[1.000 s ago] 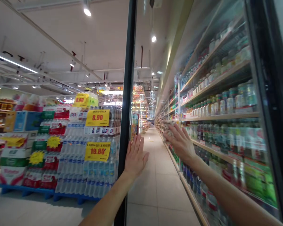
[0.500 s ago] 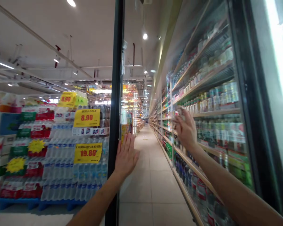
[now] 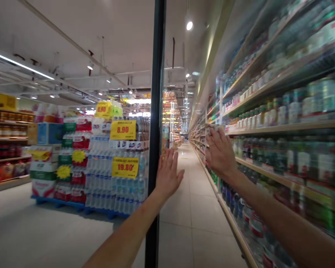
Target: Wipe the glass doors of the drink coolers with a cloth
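A glass door with a dark frame stands open in front of me. My left hand lies against the glass beside the frame, fingers stretched and holding nothing. Farther right, my right hand presses a crumpled pale cloth to the pane. Only a strip of the cloth shows past the fingers; the rest is hidden beneath them.
Shelves of bottles and cans appear in the glass on the right. At left, stacked packs of bottled water stand on blue pallets with yellow price signs. Other goods shelves are farther left.
My view has turned left, so the door frame and water stack sit farther right. My right hand, with the cloth, lies flatter on the glass. My left hand stays by the frame.
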A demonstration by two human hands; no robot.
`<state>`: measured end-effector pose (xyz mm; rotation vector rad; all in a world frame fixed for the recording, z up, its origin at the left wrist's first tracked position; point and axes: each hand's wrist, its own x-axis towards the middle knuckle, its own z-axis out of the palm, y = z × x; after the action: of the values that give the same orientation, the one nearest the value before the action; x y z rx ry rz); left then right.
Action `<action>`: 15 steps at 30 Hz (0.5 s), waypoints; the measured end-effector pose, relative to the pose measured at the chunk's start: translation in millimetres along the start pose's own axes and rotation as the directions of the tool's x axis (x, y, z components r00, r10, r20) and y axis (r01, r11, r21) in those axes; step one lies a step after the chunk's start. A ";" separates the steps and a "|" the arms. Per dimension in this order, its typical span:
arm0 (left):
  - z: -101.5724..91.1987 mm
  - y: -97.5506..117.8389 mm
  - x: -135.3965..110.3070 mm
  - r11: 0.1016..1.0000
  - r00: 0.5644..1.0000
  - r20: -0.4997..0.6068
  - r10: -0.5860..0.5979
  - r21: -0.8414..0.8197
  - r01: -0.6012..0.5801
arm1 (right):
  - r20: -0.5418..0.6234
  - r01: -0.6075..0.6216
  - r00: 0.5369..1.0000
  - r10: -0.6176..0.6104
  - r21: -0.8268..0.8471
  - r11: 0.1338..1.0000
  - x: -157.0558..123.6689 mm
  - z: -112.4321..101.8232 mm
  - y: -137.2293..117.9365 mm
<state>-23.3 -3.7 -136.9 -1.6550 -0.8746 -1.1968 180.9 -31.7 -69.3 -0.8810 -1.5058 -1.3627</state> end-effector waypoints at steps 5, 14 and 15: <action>0.1 -4.4 -0.5 0.999 0.995 0.098 0.009 -0.045 -0.005 | 0.015 -0.042 0.999 0.042 -0.021 0.999 5.4 -1.9 35.9; 8.9 -5.1 -2.5 1.000 0.999 0.044 -0.005 -0.012 0.005 | -0.058 0.086 0.994 -0.088 -0.032 0.996 -27.2 -10.7 40.4; 8.2 -5.3 -2.3 1.000 0.999 0.034 -0.003 -0.015 0.003 | 0.007 0.179 0.984 -0.179 -0.010 0.984 -35.1 -10.1 31.2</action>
<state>-25.9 5.8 -138.9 -1.6911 -0.8919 -1.1826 223.5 -35.2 -91.3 -0.7721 -1.6151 -1.4993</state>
